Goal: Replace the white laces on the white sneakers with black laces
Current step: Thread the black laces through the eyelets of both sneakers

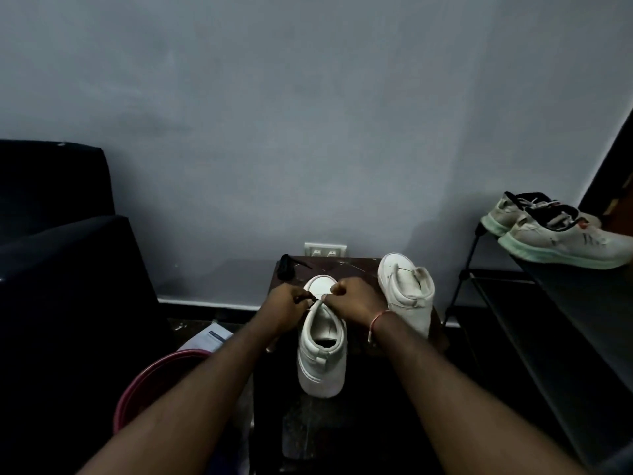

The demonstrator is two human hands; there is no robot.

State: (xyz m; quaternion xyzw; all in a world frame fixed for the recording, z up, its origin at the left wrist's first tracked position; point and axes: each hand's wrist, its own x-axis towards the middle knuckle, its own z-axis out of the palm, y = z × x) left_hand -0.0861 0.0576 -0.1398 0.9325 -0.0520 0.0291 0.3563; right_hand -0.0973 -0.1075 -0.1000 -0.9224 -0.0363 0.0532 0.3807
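Nearest us, two bare forearms reach forward over a dark worktop point(363, 347). Low on the left sits a red basin point(150, 378), with a printed sheet of paper point(214, 337) just beyond it.

Between the arms stands the near white sneaker point(322, 358), upright, with its heel toward us and its toe pointing at the wall. Both hands meet over its front. Our left hand point(286, 303) has its fingers curled and pinches a black lace point(308, 298) at the sneaker's left edge. Our right hand point(352, 298), with a thin red thread point(376, 322) at the wrist, is curled tight against the top of the sneaker beside the lace. We cannot tell whether it pinches the lace or the sneaker's edge.

Just to the right stands the second white sneaker point(407, 289), also upright and apart from the first. We see no lace on it. At the worktop's far left corner lies a small black object point(285, 265), too dark to make out.

Behind it a white wall socket point(325, 250) sits low on the grey wall point(308, 114). A dark armchair point(61, 234) fills the left side. On the right, a black rack point(486, 279) carries a pair of worn running shoes point(561, 234).
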